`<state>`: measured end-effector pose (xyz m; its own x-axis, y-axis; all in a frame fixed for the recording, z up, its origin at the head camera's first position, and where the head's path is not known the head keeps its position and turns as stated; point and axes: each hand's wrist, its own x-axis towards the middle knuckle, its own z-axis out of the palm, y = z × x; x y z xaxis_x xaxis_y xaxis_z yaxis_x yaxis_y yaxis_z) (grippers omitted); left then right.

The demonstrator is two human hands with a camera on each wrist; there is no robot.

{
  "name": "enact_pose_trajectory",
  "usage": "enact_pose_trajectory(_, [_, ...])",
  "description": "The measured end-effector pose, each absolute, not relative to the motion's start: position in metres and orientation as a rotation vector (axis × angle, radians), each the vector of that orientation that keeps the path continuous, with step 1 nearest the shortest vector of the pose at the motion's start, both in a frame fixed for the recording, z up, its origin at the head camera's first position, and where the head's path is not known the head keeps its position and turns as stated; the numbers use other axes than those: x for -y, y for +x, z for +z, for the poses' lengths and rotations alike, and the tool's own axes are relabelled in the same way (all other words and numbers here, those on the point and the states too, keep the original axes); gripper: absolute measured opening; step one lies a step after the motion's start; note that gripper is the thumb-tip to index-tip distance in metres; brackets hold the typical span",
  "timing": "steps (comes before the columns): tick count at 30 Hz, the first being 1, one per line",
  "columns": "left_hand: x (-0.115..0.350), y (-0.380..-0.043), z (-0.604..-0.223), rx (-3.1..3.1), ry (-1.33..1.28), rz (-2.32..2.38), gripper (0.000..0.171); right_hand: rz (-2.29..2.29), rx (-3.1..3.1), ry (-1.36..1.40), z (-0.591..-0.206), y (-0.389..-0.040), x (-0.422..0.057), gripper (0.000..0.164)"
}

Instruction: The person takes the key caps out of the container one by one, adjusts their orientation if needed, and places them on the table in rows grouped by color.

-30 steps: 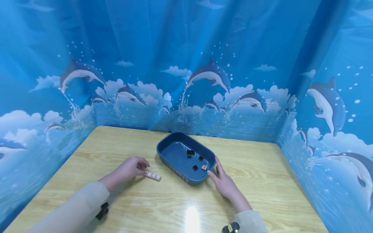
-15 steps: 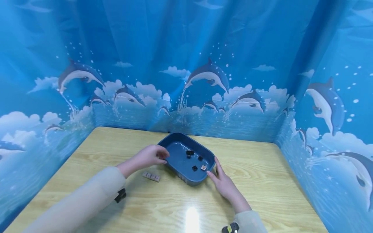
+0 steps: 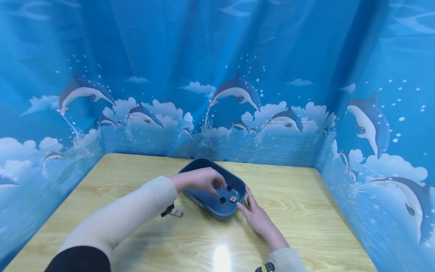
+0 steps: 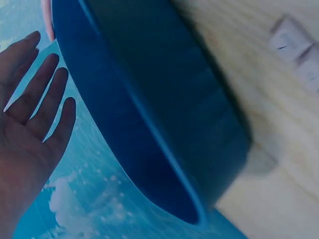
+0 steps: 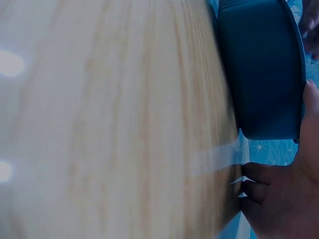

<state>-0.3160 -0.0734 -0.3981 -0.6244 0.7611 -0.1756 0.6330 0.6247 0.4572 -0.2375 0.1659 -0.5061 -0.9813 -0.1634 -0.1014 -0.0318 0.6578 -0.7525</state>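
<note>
My left hand [image 3: 207, 180] hangs over the dark blue tray [image 3: 238, 181], fingers loosely bent and nothing visible in them. In the left wrist view its fingers [image 4: 50, 94] are spread beside the tray wall. With thumb and straight fingers, my right hand [image 3: 258, 219] touches the tray's near right corner. The thumb lies at the rim in the right wrist view. Inside the tray are small black blocks [image 3: 222, 200] and one whitish marked block [image 3: 233, 198]; the left hand hides others. A short row of pale blocks [image 3: 176, 213] lies left of the tray, partly hidden by the left wrist.
A pale wooden table [image 3: 292, 196] carries everything. Blue curtains with dolphins [image 3: 234, 92] hang along its back and sides. Dark devices [image 3: 167, 210] are worn at both wrists. Light glares off the table near the front.
My left hand has left the row of pale blocks and moved right, over the tray's rim to above its middle. My right hand stays at the corner. The head view has shifted slightly.
</note>
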Motion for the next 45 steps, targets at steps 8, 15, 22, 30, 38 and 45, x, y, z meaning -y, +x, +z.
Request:
enact_pose_trajectory(8, [0.032, -0.331, -0.407, -2.402, 1.186, 0.24, 0.039, -1.202, -2.724, -0.159, -0.505, -0.238, -0.166, 0.076])
enact_pose_trajectory(15, [0.003, -0.334, -0.423, -2.311, 1.135, 0.012, 0.045, -1.198, -2.732, -0.177, -0.507, -0.239, -0.167, 0.076])
enact_pose_trajectory(22, [-0.013, -0.337, -0.434, -2.31, 1.117, -0.102, 0.037, -1.199, -2.73, -0.179, -0.506, -0.238, -0.165, 0.077])
enact_pose_trajectory(30, [-0.019, -0.336, -0.444, -2.322, 1.12, -0.136, 0.023, -1.2, -2.73, -0.171, -0.505, -0.237, -0.167, 0.077])
enact_pose_trajectory(38, [-0.014, -0.327, -0.449, -2.319, 1.143, -0.231, 0.012, -1.192, -2.742, -0.176, -0.504, -0.237, -0.166, 0.077])
enact_pose_trajectory(45, [0.01, -0.323, -0.426, -2.354, 1.17, -0.078, 0.015, -1.185, -2.743, -0.173, -0.504, -0.237, -0.166, 0.077])
